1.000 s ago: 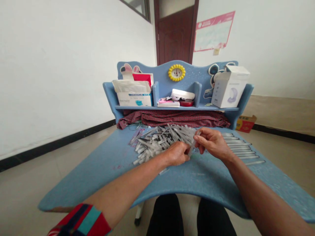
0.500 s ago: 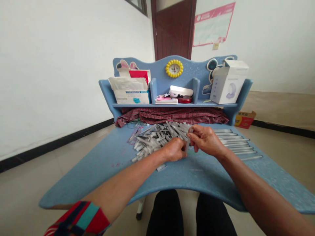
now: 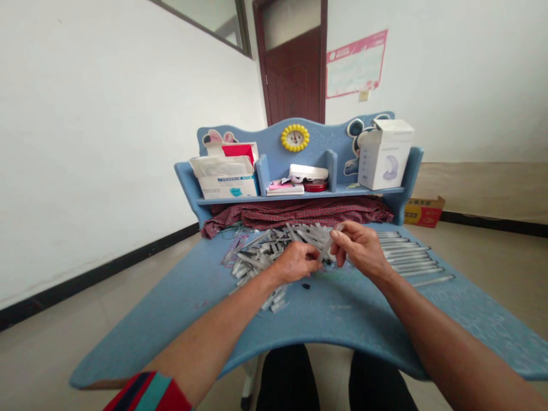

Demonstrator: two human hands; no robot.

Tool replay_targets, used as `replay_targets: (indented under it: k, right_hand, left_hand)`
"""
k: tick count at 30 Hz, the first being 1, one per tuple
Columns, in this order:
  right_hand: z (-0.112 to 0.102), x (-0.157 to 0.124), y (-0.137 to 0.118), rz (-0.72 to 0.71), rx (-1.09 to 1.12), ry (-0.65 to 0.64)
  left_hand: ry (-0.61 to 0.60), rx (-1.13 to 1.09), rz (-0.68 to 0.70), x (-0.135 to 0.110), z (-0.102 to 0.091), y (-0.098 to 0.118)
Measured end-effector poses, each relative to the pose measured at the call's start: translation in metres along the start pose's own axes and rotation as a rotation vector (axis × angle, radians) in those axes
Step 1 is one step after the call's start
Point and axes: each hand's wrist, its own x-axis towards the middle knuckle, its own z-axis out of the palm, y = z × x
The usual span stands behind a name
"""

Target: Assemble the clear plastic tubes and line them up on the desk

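Note:
A translucent pen barrel (image 3: 327, 245) slants between my two hands, just in front of a pile. My right hand (image 3: 359, 249) is closed, pinching its upper part between thumb and fingers. My left hand (image 3: 297, 262) is closed too, its fingertips at the barrel's lower end; the fingers partly hide what they grip there. Behind and left of my left hand spreads the pile of loose clear and black pen parts (image 3: 257, 257). One small black piece (image 3: 305, 286) lies apart on the table, below my left hand. Right of my right hand, several pens (image 3: 413, 260) lie side by side in a row.
The blue desk (image 3: 180, 319) has a raised shelf at the back. On it stand a mask box (image 3: 229, 185), booklets (image 3: 285, 190), a red round tin (image 3: 315, 186) and a white box (image 3: 385, 157). A checkered cloth (image 3: 295, 212) lies under the shelf.
The view has tilted up slightly. The small black piece now shows on the table, and more loose parts are visible below my left forearm. Both hands remain at the barrel.

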Motion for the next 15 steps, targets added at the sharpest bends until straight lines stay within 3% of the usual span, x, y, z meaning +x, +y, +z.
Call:
replay_targets:
  k: [5,8,11,15]
  right_hand:
    - [-0.003,0.002,-0.006,0.02,0.131,0.061]
    - [-0.001,0.003,0.001,0.115,0.122,0.033]
    - [0.007,0.0,0.012,0.214,-0.076,-0.126]
    - [0.021,-0.007,0.021,0.059,-0.487,-0.358]
  left_hand:
    - [-0.049,-0.086,-0.003,-0.004,-0.019,0.01]
    - [-0.075,-0.076,0.001,-0.007,-0.032,0.015]
    - [0.035,-0.055,-0.014,-0.009,-0.044,0.02]
    - [0.177,-0.046,-0.014,-0.012,-0.056,0.025]
